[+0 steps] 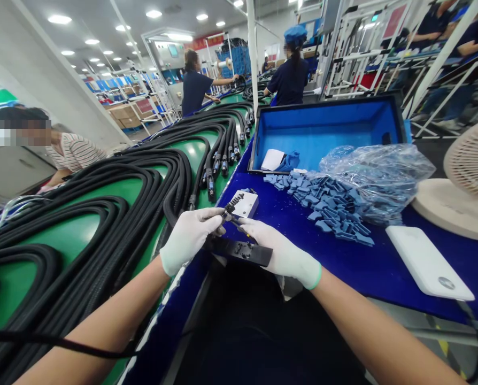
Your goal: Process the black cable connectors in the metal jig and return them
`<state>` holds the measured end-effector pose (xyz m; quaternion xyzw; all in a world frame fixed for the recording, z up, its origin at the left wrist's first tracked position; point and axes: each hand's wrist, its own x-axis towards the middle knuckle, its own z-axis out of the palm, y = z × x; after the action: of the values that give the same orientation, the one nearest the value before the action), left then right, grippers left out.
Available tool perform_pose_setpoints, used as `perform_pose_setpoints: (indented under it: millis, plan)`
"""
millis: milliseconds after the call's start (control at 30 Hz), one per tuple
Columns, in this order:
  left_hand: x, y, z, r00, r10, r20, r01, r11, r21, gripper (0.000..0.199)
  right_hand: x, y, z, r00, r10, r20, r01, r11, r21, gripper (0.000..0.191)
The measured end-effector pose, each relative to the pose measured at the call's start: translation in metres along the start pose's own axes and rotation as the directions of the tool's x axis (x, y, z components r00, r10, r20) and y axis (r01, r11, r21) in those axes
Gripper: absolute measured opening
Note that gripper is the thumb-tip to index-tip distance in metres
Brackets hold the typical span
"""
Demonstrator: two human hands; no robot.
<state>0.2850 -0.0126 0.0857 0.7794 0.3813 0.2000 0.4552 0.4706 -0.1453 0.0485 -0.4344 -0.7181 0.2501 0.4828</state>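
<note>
Pinched a toothed black part (234,202) with fingers of the left hand (193,235), a slim dark piece (239,224) with the right hand (284,250), black plate (245,252) just below the fingertips.

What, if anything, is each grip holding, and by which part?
A slim dark piece, seemingly pinched near its upper end by the left grip; what the right grip holds is unclear.

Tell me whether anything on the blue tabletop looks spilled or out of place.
The small blue pieces lie loose in a spread-out heap beside the clear plastic bag, perhaps spilled, perhaps poured out deliberately.
</note>
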Motion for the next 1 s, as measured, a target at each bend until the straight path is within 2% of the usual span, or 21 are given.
perform_pose_setpoints:
  millis: [133, 300, 400, 500, 600, 667, 767, 900, 1000]
  plan:
    - [-0.001, 0.001, 0.002, 1.000, 0.020, -0.010, -0.019, 0.999, 0.032, 0.037, -0.004, 0.005, 0.000, 1.000, 0.005, 0.007, -0.005, 1.000, -0.027, 0.039]
    - [0.000, 0.000, 0.008, 1.000, -0.011, 0.011, 0.010, 1.000, 0.022, 0.042, -0.012, 0.020, 0.005, 0.988, 0.153, -0.006, -0.152, 0.976, -0.157, 0.027]
    - [0.006, 0.004, 0.016, 0.995, 0.088, -0.042, -0.086, 0.995, 0.057, 0.055, -0.014, 0.030, 0.013, 0.976, 0.213, -0.047, -0.218, 0.945, -0.245, 0.024]
    - [0.013, 0.012, 0.024, 0.977, 0.207, -0.059, -0.193, 0.963, 0.186, 0.051, -0.018, 0.034, 0.016, 0.962, 0.252, -0.100, -0.270, 0.930, -0.248, 0.019]
    - [0.020, 0.018, 0.025, 0.974, 0.219, -0.052, -0.198, 0.941, 0.273, 0.044, -0.023, 0.034, 0.012, 0.949, 0.280, -0.144, -0.303, 0.937, -0.175, 0.031]
    - [0.022, 0.019, 0.024, 0.978, 0.206, -0.038, -0.186, 0.937, 0.295, 0.043, -0.023, 0.037, 0.008, 0.949, 0.288, -0.128, -0.307, 0.937, -0.169, 0.038]
    - [0.023, 0.016, 0.022, 0.982, 0.187, -0.024, -0.171, 0.940, 0.295, 0.042, -0.017, 0.048, 0.009, 0.935, 0.343, -0.087, -0.353, 0.893, -0.278, 0.026]
    - [0.025, 0.012, 0.023, 0.977, 0.203, -0.063, -0.178, 0.942, 0.284, 0.041, -0.005, 0.062, 0.020, 0.890, 0.431, -0.150, -0.452, 0.790, -0.413, 0.010]
    - [0.029, 0.013, 0.025, 0.973, 0.224, -0.053, -0.205, 0.950, 0.236, 0.042, -0.008, 0.059, 0.017, 0.905, 0.398, -0.149, -0.421, 0.794, -0.440, 0.010]
